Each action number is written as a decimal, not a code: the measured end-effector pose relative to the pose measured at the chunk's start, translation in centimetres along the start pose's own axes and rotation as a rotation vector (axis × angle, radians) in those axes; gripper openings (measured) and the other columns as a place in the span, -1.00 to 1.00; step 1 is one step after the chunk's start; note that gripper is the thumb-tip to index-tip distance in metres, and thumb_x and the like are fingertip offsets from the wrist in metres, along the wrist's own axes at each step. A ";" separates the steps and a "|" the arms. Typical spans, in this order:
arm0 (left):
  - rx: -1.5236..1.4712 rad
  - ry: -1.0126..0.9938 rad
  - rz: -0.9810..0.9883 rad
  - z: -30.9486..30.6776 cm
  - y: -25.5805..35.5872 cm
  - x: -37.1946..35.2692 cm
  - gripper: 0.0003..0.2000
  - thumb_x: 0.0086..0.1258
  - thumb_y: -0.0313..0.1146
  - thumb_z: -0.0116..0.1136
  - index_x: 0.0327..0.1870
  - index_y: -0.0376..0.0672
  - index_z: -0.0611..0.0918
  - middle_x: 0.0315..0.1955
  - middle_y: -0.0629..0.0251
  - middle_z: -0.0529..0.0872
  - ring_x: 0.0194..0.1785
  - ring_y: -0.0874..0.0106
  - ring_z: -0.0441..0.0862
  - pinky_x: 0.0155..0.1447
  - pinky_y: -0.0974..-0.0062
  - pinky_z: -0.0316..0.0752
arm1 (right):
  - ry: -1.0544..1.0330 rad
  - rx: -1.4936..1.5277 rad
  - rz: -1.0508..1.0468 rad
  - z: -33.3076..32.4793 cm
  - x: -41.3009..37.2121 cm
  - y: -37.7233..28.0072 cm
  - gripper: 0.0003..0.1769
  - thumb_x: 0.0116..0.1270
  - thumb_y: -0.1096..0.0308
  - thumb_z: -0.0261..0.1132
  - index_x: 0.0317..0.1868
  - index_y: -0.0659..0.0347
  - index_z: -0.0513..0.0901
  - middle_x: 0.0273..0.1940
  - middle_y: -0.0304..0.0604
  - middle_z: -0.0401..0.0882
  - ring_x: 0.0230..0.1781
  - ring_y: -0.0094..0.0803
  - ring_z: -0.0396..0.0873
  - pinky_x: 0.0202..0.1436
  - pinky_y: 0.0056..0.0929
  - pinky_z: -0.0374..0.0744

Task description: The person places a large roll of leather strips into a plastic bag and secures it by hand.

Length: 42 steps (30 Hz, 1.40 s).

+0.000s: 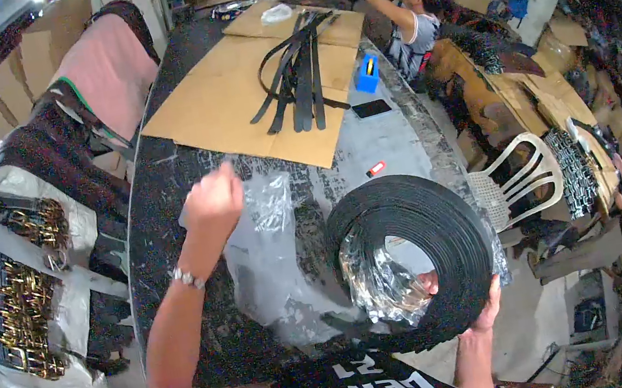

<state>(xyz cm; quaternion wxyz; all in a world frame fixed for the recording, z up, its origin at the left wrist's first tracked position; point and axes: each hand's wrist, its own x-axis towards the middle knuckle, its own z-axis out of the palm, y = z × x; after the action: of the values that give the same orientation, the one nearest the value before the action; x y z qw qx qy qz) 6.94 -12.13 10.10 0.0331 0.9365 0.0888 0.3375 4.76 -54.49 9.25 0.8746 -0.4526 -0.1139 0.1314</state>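
A large coil of black strap (449, 232) stands tilted at the near right edge of the table, with crinkled clear plastic (384, 288) in its centre. My right hand (488, 308) grips the coil's lower right side, and fingertips show through its hole. Raised over the table to the left, my left hand (213, 200) is closed, its fingers curled. Whatever it may hold is hidden. Beside it lies a clear plastic bag (270, 205) on the dark table (170, 283).
Several cut black straps (300, 81) lie on flat cardboard (205, 101). Nearby are a blue tape dispenser (367, 74), a dark phone (371, 108) and a red-and-white item (376, 169). A white plastic chair (518, 180) is right; buckled belts (27, 315) are left. A person (410, 25) works beyond.
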 end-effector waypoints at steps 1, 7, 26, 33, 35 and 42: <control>0.004 0.006 0.012 0.3 0.5 1.8 -0.89 0.26 -0.44 0.17 -0.23 -0.24 0.59 -0.49 0.06 0.69 -0.37 0.00 0.68 -0.28 0.12 0.56 | -0.059 -0.015 -0.012 0.1 0.1 -0.6 -0.11 0.44 -0.38 -0.19 0.18 0.40 0.42 -0.29 0.17 0.55 -0.19 0.01 0.52 0.21 0.08 0.39; 0.128 -0.103 0.157 1.5 5.1 11.6 -0.78 0.24 -0.52 0.10 -0.12 -0.42 0.53 -0.45 -0.13 0.70 -0.32 -0.06 0.71 -0.24 0.03 0.59 | -0.236 0.128 -0.104 0.1 1.7 -1.7 -0.04 0.42 -0.43 -0.32 0.19 0.41 0.40 -0.35 0.14 0.50 -0.25 0.00 0.48 0.19 0.12 0.39; -1.316 -0.454 -0.582 -4.7 7.7 16.0 -0.72 0.40 -0.48 0.12 0.11 -0.27 0.58 -0.36 0.39 0.66 -0.31 0.57 0.59 -0.19 0.61 0.55 | 0.237 0.482 0.113 -3.1 8.2 2.2 -0.10 0.53 -0.29 -0.43 0.06 0.44 0.52 -0.28 0.12 0.63 -0.21 -0.01 0.57 0.17 0.06 0.48; -0.876 -0.311 -0.471 -1.6 6.9 -2.8 -0.79 0.42 -0.48 0.11 0.04 -0.22 0.56 -0.38 0.44 0.61 -0.33 0.64 0.54 -0.23 0.64 0.49 | 0.252 0.419 0.096 -8.1 8.2 3.1 -0.13 0.53 -0.30 -0.37 -0.01 0.41 0.56 -0.30 0.06 0.63 -0.20 -0.06 0.57 0.16 -0.05 0.48; -0.909 -0.343 -0.603 -0.3 8.0 -8.4 -0.71 0.37 -0.46 0.23 0.08 -0.24 0.53 -0.36 0.39 0.63 -0.29 0.62 0.58 -0.20 0.59 0.53 | 0.397 0.444 0.125 -11.4 7.1 5.3 -0.12 0.53 -0.30 -0.37 -0.02 0.41 0.57 -0.30 0.06 0.62 -0.20 -0.06 0.57 0.17 -0.04 0.48; -0.178 -0.342 -0.523 2.4 13.3 -16.7 -0.35 0.12 -0.33 0.47 0.25 -0.27 0.46 -0.13 0.05 0.60 -0.02 0.11 0.58 0.16 0.23 0.47 | 0.387 0.480 0.218 -15.6 0.8 5.6 -0.24 0.52 -0.27 -0.15 0.22 0.28 0.50 0.02 0.02 0.65 -0.09 -0.13 0.64 0.02 -0.17 0.60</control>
<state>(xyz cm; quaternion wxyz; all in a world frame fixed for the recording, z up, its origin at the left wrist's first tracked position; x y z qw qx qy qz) -2.26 -28.34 -0.59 0.2150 0.9185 0.2897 0.1619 9.80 -62.99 -4.07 0.9426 -0.2594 0.1378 0.1587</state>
